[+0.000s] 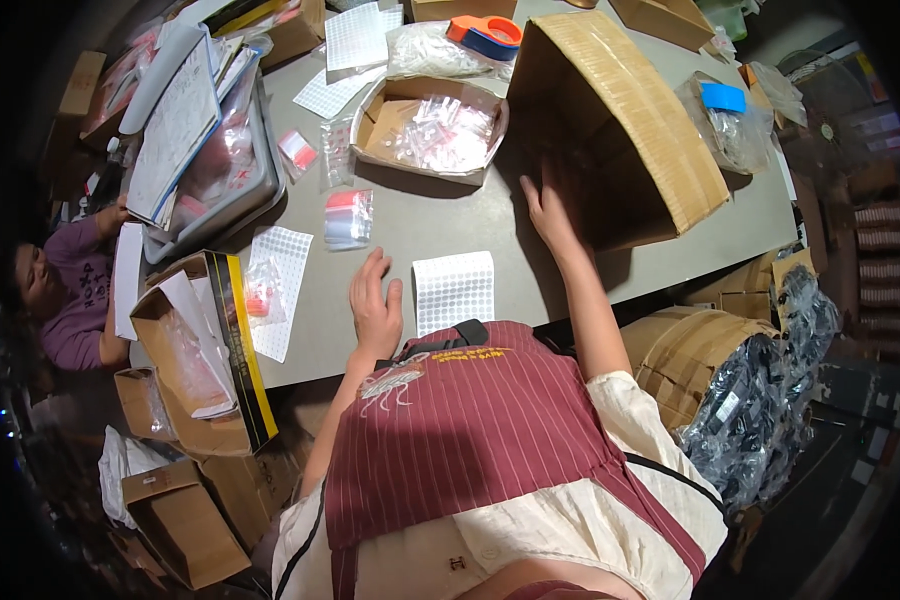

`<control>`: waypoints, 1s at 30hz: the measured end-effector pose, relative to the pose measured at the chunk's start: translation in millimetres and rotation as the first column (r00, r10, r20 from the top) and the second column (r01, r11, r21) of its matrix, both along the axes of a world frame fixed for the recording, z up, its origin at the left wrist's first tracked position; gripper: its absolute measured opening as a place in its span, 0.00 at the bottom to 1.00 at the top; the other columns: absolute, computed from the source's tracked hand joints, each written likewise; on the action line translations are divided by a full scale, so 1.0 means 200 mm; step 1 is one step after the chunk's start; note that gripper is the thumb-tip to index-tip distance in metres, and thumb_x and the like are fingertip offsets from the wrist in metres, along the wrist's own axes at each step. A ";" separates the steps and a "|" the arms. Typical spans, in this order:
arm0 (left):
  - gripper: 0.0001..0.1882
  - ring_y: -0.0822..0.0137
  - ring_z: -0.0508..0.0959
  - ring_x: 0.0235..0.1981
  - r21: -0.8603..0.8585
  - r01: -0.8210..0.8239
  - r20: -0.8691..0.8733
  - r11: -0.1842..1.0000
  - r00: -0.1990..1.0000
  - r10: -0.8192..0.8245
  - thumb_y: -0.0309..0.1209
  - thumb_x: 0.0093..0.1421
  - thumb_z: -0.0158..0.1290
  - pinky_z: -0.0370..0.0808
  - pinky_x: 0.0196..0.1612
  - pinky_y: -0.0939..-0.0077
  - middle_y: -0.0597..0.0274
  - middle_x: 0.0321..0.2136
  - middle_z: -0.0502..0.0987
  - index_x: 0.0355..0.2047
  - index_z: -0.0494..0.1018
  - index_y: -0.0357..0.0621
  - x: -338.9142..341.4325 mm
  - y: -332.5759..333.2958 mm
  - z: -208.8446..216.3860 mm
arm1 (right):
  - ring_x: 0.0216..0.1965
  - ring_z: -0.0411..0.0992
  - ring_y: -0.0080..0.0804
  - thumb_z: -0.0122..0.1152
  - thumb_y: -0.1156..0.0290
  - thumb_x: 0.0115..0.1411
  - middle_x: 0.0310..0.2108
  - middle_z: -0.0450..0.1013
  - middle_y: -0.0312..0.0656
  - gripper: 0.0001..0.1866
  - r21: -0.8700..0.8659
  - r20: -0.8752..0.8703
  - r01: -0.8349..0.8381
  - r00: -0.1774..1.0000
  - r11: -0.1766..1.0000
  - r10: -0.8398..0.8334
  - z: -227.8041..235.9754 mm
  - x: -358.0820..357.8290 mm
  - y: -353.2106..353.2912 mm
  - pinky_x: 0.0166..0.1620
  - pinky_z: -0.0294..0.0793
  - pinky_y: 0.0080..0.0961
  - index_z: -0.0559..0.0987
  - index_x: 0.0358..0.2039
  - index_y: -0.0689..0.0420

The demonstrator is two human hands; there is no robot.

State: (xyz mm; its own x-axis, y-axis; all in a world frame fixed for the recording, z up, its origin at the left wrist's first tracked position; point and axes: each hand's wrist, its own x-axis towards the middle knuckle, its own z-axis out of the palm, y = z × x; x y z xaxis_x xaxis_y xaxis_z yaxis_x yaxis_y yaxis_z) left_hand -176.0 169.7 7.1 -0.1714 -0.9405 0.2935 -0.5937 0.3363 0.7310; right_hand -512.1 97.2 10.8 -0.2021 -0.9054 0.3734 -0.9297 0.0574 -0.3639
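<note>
My left hand [375, 310] rests on the grey table's near side, fingers stretched out and holding nothing. Just beyond it lies a stack of small clear bags with red and blue bands [348, 220]. To its right, a sheet of round grey stickers [454, 290] hangs slightly over the table edge. My right hand [553, 212] reaches into the mouth of a large cardboard box [660, 120] lying tipped on its side. Its thumb stands apart from the fingers, whose tips fade into the box's shadow; nothing shows in its grasp. A shallow carton of small filled bags [440, 130] stands beyond both hands.
An orange and blue tape dispenser [485, 35] sits at the back. At left are a grey bin [270, 190] with papers and an open carton [225, 420]. A co-worker [70, 290] is beyond them. Cardboard and plastic-wrapped goods [730, 420] stand right of the table.
</note>
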 end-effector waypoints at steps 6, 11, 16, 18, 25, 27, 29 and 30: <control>0.10 0.53 0.71 0.54 0.142 0.035 0.068 0.989 0.997 -0.045 0.36 0.65 0.59 0.64 0.61 0.56 0.57 0.52 0.78 0.39 0.81 0.42 -0.06 0.02 0.08 | 0.46 0.77 0.53 0.62 0.67 0.67 0.43 0.79 0.53 0.12 -0.090 0.427 -0.336 0.837 0.937 0.342 0.16 0.22 0.25 0.51 0.77 0.39 0.82 0.44 0.63; 0.17 0.68 0.81 0.43 0.553 0.274 -0.263 0.787 0.953 -0.147 0.23 0.62 0.61 0.79 0.49 0.70 0.56 0.48 0.81 0.51 0.77 0.33 -0.07 -0.03 0.07 | 0.47 0.78 0.29 0.62 0.63 0.70 0.45 0.81 0.44 0.16 0.239 0.782 -0.549 0.598 0.801 0.177 0.23 0.31 0.35 0.51 0.77 0.29 0.83 0.52 0.60; 0.24 0.70 0.83 0.44 0.665 0.566 -0.732 0.487 0.623 0.276 0.19 0.63 0.58 0.80 0.50 0.78 0.55 0.47 0.82 0.60 0.69 0.28 -0.13 -0.01 0.23 | 0.48 0.79 0.33 0.64 0.70 0.65 0.48 0.80 0.45 0.17 0.124 0.746 -0.556 0.599 0.822 0.292 0.24 0.31 0.39 0.53 0.77 0.29 0.80 0.54 0.61; 0.24 0.69 0.83 0.44 0.658 0.596 -0.745 0.460 0.604 0.283 0.19 0.63 0.58 0.80 0.50 0.76 0.55 0.47 0.82 0.59 0.70 0.28 -0.12 -0.01 0.23 | 0.50 0.79 0.38 0.66 0.72 0.61 0.48 0.80 0.46 0.19 0.085 0.636 -0.595 0.649 0.799 0.416 0.25 0.31 0.41 0.53 0.77 0.30 0.80 0.53 0.61; 0.22 0.67 0.83 0.47 0.669 0.641 -0.742 0.377 0.611 0.276 0.22 0.63 0.58 0.79 0.54 0.72 0.54 0.49 0.82 0.57 0.73 0.30 -0.13 -0.04 0.23 | 0.51 0.78 0.38 0.68 0.70 0.60 0.50 0.79 0.46 0.22 0.088 0.612 -0.609 0.658 0.788 0.439 0.23 0.29 0.44 0.53 0.77 0.31 0.79 0.55 0.59; 0.21 0.67 0.83 0.47 0.660 0.651 -0.750 0.374 0.596 0.287 0.22 0.64 0.58 0.80 0.54 0.72 0.54 0.49 0.82 0.57 0.73 0.30 -0.13 -0.04 0.22 | 0.50 0.79 0.38 0.69 0.68 0.61 0.50 0.79 0.46 0.21 0.154 0.679 -0.605 0.639 0.781 0.361 0.25 0.28 0.44 0.53 0.77 0.30 0.80 0.55 0.59; 0.21 0.68 0.83 0.47 0.669 0.638 -0.742 0.381 0.593 0.311 0.23 0.64 0.57 0.80 0.54 0.73 0.54 0.49 0.82 0.57 0.73 0.31 -0.13 -0.04 0.20 | 0.48 0.79 0.37 0.70 0.68 0.61 0.48 0.80 0.45 0.21 0.157 0.678 -0.601 0.643 0.784 0.357 0.24 0.27 0.45 0.51 0.77 0.29 0.80 0.54 0.59; 0.21 0.68 0.83 0.47 0.669 0.639 -0.743 0.380 0.594 0.310 0.23 0.64 0.57 0.80 0.54 0.73 0.54 0.49 0.82 0.57 0.73 0.31 -0.13 -0.04 0.19 | 0.46 0.80 0.36 0.70 0.67 0.61 0.47 0.81 0.45 0.21 0.161 0.679 -0.599 0.644 0.784 0.353 0.24 0.27 0.45 0.50 0.77 0.29 0.80 0.54 0.59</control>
State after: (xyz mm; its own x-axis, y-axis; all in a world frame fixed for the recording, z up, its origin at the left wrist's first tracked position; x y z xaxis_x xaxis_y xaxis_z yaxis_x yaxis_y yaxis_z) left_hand -202.2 162.4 45.0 -0.5586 -0.6662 -0.4941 0.2203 -0.6935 0.6860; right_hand -457.6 187.2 58.1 0.2346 -0.9720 -0.0150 -0.4598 -0.0974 -0.8827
